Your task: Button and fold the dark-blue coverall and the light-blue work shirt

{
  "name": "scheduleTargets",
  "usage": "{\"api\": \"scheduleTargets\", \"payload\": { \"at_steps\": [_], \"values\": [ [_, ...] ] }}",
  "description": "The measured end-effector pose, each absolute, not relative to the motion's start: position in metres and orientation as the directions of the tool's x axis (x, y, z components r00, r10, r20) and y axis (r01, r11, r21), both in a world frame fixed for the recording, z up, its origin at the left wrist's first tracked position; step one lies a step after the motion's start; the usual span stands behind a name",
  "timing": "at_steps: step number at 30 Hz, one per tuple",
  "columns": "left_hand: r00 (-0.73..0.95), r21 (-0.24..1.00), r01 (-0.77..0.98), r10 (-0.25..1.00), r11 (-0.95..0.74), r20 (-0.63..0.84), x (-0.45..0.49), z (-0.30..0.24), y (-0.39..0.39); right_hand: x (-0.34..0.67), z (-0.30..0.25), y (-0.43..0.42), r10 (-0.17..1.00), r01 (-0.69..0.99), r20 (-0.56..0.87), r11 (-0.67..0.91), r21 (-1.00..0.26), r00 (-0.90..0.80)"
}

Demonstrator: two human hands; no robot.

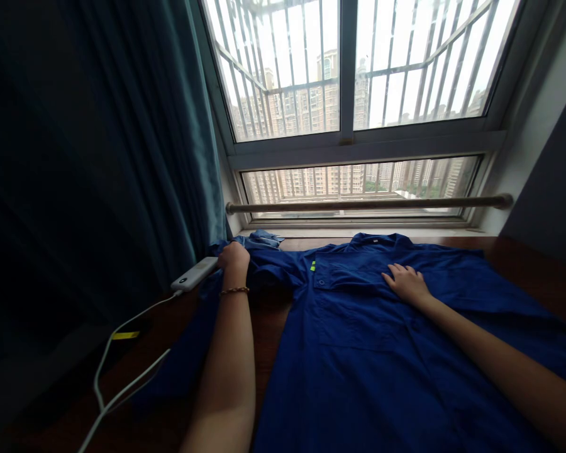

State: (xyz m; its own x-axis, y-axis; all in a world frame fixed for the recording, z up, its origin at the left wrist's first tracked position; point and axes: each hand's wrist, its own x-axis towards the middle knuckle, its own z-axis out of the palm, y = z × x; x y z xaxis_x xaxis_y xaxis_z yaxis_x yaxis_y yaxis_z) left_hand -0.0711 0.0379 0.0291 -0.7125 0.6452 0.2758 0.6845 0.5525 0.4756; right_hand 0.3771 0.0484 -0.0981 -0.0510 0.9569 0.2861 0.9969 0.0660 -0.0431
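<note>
A blue work shirt lies spread on a dark wooden surface, its collar toward the window. Its sleeve runs out to the left and bends back toward me. At that bend my left hand, with a beaded bracelet on the wrist, is closed on the sleeve; its fingertips are hidden. Right beside those fingers is a white power bank with a cable in its near end. My right hand rests flat on the chest of the shirt, fingers spread. A yellow-green tag shows by the chest pocket.
A white cable curves along the left side. Light blue cloth is bunched behind the sleeve. A dark blue curtain hangs at the left. A metal rail crosses in front of the window, and a wall stands at right.
</note>
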Motion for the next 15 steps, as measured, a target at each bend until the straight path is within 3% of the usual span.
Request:
{"api": "scheduleTargets", "payload": {
  "at_steps": [8,11,15],
  "values": [
    [-0.698,0.487,0.716,0.497,0.501,0.515,-0.082,0.01,0.034,0.378,-0.097,0.048,0.956,0.996,0.289,0.072,-0.047,-0.055],
    [-0.722,0.507,0.692,0.488,0.514,0.49,-0.08,0.008,0.037,0.377,-0.097,0.047,0.956,0.996,0.288,0.073,-0.045,-0.057],
    [-0.8,0.527,0.599,0.488,0.603,0.349,-0.081,0.011,0.037,0.377,-0.097,0.048,0.959,0.997,0.278,0.067,-0.039,-0.054]
  ]
}}
